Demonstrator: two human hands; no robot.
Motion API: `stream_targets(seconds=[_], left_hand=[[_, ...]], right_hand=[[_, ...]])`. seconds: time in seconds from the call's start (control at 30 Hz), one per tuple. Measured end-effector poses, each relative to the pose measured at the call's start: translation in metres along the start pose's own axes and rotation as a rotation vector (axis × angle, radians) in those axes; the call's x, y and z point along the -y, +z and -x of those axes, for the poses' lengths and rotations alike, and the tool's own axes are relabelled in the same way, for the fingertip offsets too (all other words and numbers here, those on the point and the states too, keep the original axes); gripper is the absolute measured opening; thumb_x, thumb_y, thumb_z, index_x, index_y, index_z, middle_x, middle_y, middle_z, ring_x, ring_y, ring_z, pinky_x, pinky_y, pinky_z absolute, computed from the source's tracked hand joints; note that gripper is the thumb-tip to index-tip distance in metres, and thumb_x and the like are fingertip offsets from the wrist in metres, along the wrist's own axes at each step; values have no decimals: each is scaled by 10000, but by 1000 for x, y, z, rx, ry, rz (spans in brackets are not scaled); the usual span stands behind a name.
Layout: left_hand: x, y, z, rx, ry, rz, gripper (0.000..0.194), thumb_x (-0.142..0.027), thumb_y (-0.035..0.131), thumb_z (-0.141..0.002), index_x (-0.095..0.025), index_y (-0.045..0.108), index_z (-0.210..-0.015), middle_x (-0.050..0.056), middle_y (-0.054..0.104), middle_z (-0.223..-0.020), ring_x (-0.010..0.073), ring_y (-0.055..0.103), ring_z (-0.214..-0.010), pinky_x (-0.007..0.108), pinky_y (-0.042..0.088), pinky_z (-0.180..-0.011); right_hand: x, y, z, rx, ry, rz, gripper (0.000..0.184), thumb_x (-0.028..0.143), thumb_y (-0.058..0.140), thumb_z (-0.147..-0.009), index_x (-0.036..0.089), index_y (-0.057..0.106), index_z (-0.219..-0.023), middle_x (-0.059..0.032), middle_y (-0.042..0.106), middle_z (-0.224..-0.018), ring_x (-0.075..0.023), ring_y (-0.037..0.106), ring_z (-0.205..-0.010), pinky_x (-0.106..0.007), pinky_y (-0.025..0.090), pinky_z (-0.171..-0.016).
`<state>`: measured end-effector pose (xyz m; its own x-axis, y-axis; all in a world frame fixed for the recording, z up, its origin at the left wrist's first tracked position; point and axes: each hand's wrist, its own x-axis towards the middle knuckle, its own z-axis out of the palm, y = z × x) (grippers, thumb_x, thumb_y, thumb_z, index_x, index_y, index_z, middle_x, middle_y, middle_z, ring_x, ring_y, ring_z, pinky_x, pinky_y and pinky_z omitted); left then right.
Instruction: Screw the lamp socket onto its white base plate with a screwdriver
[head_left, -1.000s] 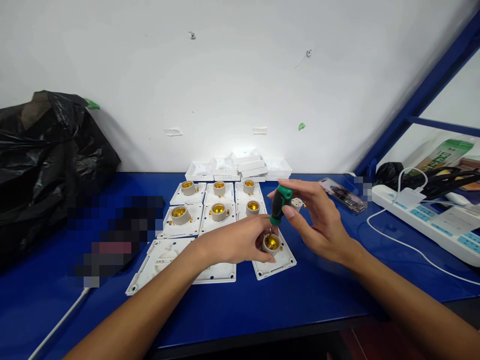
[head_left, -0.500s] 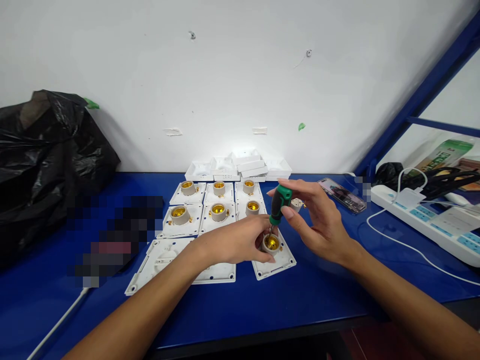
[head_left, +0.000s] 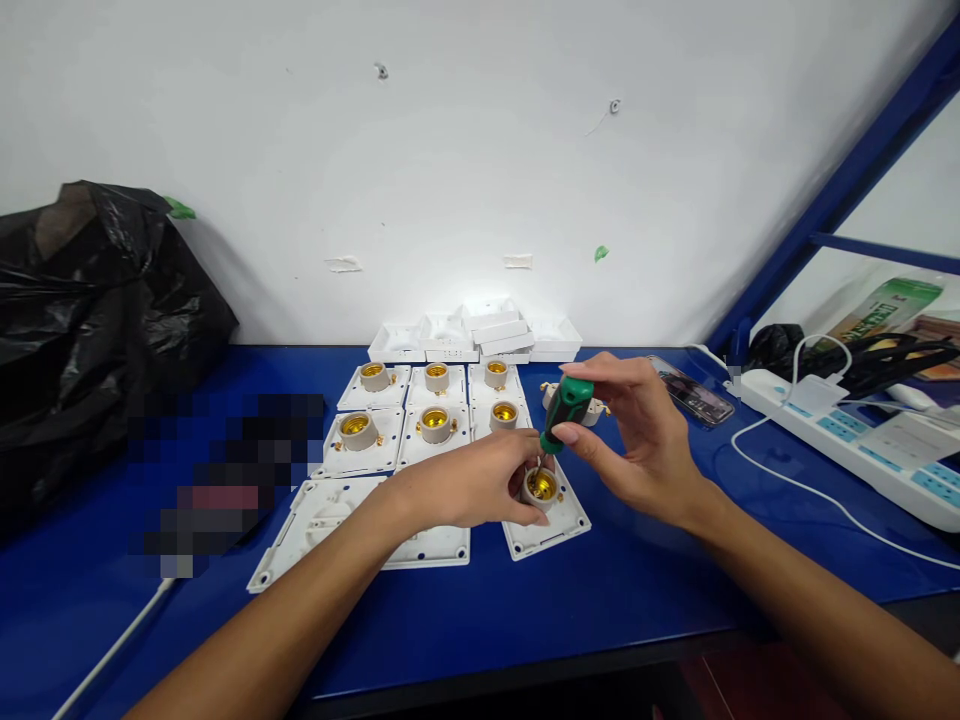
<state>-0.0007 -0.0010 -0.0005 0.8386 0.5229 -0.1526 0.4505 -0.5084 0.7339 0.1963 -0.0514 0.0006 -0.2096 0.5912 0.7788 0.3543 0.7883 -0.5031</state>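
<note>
Screwdriver [head_left: 564,408] with green-black handle pinched in right hand [head_left: 637,440], fingers closed on it, tip down inside brass lamp socket [head_left: 541,486]. Left hand [head_left: 472,487] closed around that socket, steadying it on white plate [head_left: 551,525] near front of blue desk [head_left: 570,610]. Six more socket plates [head_left: 431,405] in two rows just behind. Phone [head_left: 694,392] and power strip [head_left: 862,440] to the right.

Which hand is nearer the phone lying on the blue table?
Right. The right hand grips the screwdriver just left of the phone; the left hand steadies the lamp socket, farther away.
</note>
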Motion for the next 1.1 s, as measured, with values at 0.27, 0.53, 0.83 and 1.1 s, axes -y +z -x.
stream_targets(seconds=[0.27, 0.53, 0.83, 1.1], left_hand=[[-4, -1, 0, 8, 17, -1, 304, -366, 765, -785, -199, 530, -882, -23, 536, -796, 139, 512, -676, 296, 421, -633], [1, 0, -2, 13, 17, -11, 327, -384, 775, -783, -200, 539, -912, -20, 549, -819, 142, 521, -690, 302, 420, -634], [1, 0, -1, 16, 4, -5, 343, -397, 775, -783, -202, 529, -924, -22, 551, -806, 143, 524, -680, 304, 422, -639], [0, 0, 0, 12, -25, -25, 359, -418, 776, -780, -201, 532, -930, -24, 550, -798, 140, 518, -673, 299, 415, -628]], right_hand=[[6, -1, 0, 104, 66, -38, 517, 182, 612, -966, 347, 511, -1446, -40, 661, -1240, -207, 646, -1028, -417, 558, -918], [4, 0, 1, 98, 62, -41, 505, 201, 624, -962, 345, 517, -1434, -42, 651, -1189, -209, 641, -1001, -430, 561, -918], [3, 0, 0, 74, 43, -32, 528, 184, 687, -925, 349, 537, -1403, -29, 643, -1124, -208, 636, -1034, -404, 546, -908], [2, 0, 0, 54, 50, -31, 509, 192, 722, -898, 340, 554, -1355, -26, 618, -1070, -210, 627, -983, -409, 536, -865]])
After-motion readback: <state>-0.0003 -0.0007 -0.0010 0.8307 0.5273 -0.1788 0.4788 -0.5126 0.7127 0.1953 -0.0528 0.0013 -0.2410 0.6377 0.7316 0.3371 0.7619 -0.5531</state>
